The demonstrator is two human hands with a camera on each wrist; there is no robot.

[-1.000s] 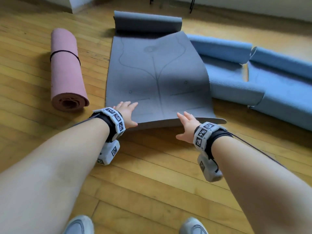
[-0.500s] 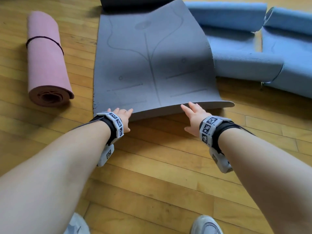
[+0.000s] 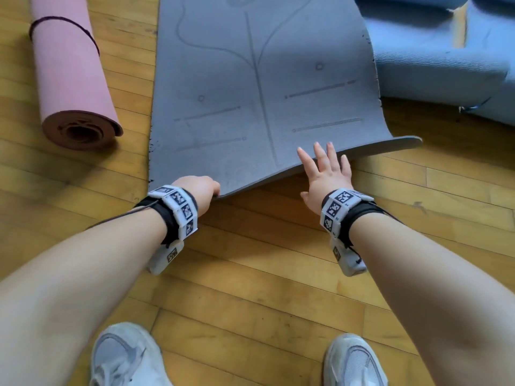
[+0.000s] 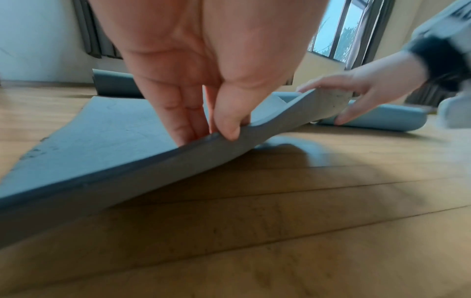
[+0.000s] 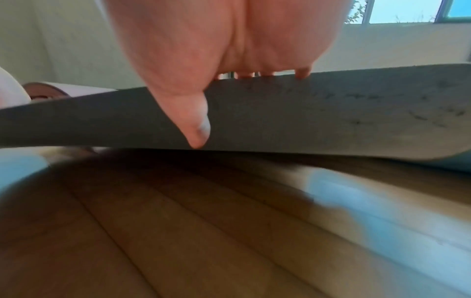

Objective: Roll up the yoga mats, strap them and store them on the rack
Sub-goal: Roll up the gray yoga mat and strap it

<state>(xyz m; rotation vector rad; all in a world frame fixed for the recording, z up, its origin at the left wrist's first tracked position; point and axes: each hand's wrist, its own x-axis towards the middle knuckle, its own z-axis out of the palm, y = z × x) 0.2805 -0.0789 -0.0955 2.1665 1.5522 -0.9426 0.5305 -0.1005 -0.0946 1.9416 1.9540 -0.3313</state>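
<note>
The left hand (image 3: 201, 190) pinched the grey mat (image 3: 259, 87) at its near edge, thumb beneath; the right hand (image 3: 324, 174) clasped that lifted edge, fingers spread above. Rolling was just starting; next, I judged, curl that edge tightly over, off the floor (image 3: 250, 274).

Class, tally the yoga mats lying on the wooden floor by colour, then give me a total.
Pink rolled foam yoga mat, bound with a dark strap: 1
Grey foam yoga mat, spread flat, near edge lifted: 1
Blue textured foam yoga mats, loosely curled: 2, the nearer blue mat beside the grey one and the farther blue mat at the right edge
Total: 4
</note>
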